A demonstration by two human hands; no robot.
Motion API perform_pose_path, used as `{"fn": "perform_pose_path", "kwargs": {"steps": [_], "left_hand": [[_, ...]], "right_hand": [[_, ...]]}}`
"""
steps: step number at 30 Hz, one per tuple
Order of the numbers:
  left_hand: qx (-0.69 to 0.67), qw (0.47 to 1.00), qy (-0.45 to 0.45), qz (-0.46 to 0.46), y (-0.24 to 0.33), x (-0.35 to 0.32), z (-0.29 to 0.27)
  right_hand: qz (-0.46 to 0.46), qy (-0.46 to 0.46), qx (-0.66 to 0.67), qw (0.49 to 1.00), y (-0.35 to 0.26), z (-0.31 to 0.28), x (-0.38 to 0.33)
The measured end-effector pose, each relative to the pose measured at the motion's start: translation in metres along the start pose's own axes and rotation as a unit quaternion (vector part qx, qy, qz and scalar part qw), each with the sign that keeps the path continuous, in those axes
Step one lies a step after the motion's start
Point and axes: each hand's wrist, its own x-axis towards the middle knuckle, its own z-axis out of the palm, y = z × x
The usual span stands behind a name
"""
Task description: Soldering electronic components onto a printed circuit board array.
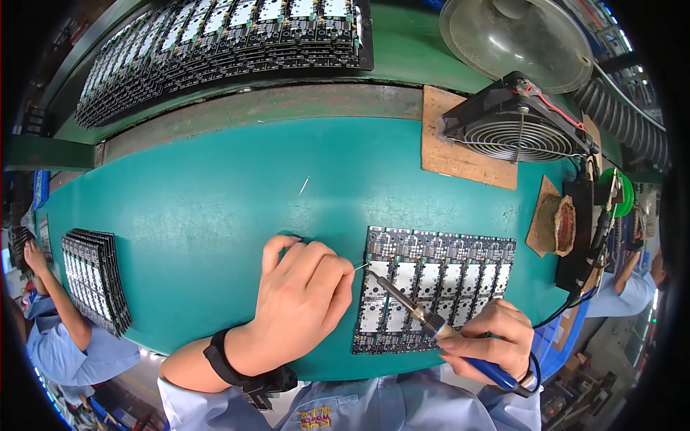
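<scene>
A black panel of circuit boards (460,276) with white rectangular patches lies flat on the green mat, right of centre. My right hand (494,336) grips a soldering iron (410,303) by its blue handle, and the metal tip reaches the panel's upper left part. Closed in a pinch, my left hand (303,296) holds a short thin silvery wire (361,266), apparently solder, just left of the panel. The wire's end meets the board close to the iron's tip; whether they touch is too small to tell.
A stack of boards (88,276) stands at left; more boards (230,47) fill the back shelf. Back right are a fan (521,136), a clear hood (514,39), a sponge (565,225) and a green spool (624,194). A loose wire piece (305,185) lies mid-mat. Other people sit at both sides.
</scene>
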Motion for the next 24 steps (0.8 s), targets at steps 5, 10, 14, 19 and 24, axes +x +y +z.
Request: {"fn": "perform_pose_path", "kwargs": {"steps": [5, 10, 14, 19, 24], "left_hand": [[0.0, 1.0, -0.003, 0.001, -0.0001, 0.0006, 0.0006], [0.002, 1.0, -0.003, -0.001, -0.0007, 0.0004, 0.0012], [0.004, 1.0, -0.004, -0.002, -0.0011, 0.0, 0.0018], [0.003, 1.0, -0.007, -0.002, -0.0006, 0.0013, 0.0011], [0.014, 1.0, -0.018, 0.011, -0.0018, 0.001, 0.0011]], "right_hand": [[0.016, 0.038, 0.024, 0.999, 0.001, 0.0008, -0.0007], [-0.012, 0.0, 0.019, 1.0, 0.0032, -0.0012, 0.0049], [-0.007, 0.002, 0.012, 1.0, 0.0045, 0.0, 0.0044], [-0.01, 0.003, 0.018, 1.0, 0.0038, 0.0, 0.0045], [-0.004, -0.005, 0.013, 1.0, 0.0057, 0.0, 0.0055]]}}
